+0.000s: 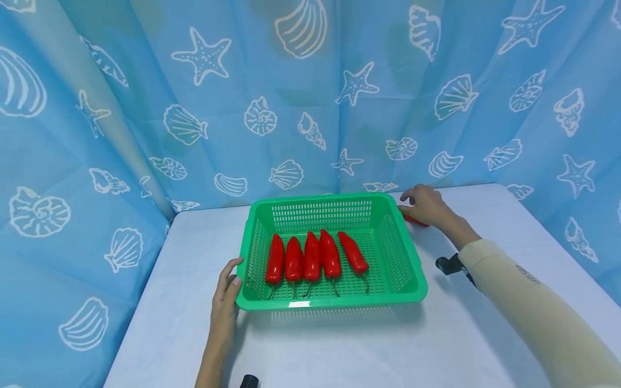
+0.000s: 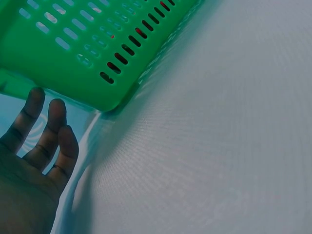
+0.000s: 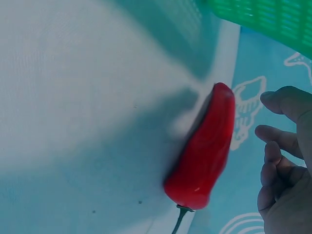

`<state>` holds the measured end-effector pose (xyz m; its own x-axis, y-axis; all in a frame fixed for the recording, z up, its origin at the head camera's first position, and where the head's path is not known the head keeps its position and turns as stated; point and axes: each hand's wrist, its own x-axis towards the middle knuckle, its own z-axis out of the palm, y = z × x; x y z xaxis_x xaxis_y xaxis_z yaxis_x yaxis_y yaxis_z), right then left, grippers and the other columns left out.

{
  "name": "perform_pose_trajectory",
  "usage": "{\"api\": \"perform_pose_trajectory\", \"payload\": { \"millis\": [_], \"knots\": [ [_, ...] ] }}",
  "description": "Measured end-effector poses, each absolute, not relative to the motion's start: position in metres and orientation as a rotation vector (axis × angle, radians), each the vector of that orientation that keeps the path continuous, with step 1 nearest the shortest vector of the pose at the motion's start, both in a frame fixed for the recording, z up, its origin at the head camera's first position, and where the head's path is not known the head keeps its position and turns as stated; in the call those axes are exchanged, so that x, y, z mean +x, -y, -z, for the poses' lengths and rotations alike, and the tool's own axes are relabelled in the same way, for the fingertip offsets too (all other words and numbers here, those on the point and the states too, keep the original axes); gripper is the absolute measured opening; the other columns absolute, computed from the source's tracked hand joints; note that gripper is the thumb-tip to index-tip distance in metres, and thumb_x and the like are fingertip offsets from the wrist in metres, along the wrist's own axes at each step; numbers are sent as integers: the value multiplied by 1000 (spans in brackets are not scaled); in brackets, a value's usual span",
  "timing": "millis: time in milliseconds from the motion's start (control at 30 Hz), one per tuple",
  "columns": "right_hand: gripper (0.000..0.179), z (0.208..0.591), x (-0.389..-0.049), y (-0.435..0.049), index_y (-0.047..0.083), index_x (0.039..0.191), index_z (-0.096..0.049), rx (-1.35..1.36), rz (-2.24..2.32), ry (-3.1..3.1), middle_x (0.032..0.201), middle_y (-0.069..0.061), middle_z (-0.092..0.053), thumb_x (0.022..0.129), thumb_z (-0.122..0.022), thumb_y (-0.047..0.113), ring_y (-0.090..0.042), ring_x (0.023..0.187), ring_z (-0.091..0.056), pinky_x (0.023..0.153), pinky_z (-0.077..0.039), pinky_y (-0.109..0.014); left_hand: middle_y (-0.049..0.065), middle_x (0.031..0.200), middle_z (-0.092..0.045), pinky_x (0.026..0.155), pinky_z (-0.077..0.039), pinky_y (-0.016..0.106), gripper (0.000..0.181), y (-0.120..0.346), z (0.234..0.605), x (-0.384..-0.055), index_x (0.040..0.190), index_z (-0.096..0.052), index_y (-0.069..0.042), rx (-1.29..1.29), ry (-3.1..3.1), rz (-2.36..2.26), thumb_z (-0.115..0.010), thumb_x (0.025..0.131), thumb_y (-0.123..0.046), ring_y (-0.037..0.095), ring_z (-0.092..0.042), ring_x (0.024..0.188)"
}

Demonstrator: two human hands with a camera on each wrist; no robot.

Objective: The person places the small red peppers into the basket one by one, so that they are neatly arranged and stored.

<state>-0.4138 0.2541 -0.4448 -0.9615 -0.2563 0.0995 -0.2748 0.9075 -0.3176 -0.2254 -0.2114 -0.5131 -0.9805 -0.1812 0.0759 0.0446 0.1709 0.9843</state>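
A green plastic basket [image 1: 335, 302] holds several red peppers [image 1: 312, 258] lying side by side, stems toward the near side. My left hand [image 1: 225, 299] is at the basket's left rim; in the left wrist view its fingers [image 2: 48, 139] reach up to the green edge, fairly straight. Beyond the basket's right side, one more red pepper [image 3: 202, 151] lies on the table, partly hidden by the basket and hand in the head view. Over that pepper is my right hand [image 1: 429, 207], thumb and forefinger spread apart; the right wrist view shows a gap between its fingers and the pepper.
A white cloth [image 1: 339, 350] covers the table under the basket. Behind and to both sides hangs a blue curtain [image 1: 301, 81] printed with white shells and starfish. A black wrist camera [image 1: 451, 264] sticks out from my right sleeve [image 1: 529, 296].
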Motion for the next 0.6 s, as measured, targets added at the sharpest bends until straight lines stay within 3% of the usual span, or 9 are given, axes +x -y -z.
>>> {"api": "perform_pose_trajectory", "payload": {
  "millis": [267, 600],
  "knots": [
    [40, 456, -418, -253, -6, 120, -66, 424, -432, 3036, 103, -22, -56, 93, -68, 24, -40, 98, -50, 80, -37, -56, 6, 122, -54, 80, -50, 30, 41, 212, 513, -226, 145, -47, -39, 118, 2255, 1916, -44, 105, -47, 29, -59, 100],
    [34, 469, -423, -251, -7, 114, -67, 435, -431, 2993, 97, -19, -53, 92, -68, 19, -37, 91, -44, 76, -32, -51, 6, 119, -54, 80, -49, 29, 39, 213, 514, -225, 144, -47, -40, 100, 2251, 1918, -44, 106, -44, 29, -59, 98]
  ]
}}
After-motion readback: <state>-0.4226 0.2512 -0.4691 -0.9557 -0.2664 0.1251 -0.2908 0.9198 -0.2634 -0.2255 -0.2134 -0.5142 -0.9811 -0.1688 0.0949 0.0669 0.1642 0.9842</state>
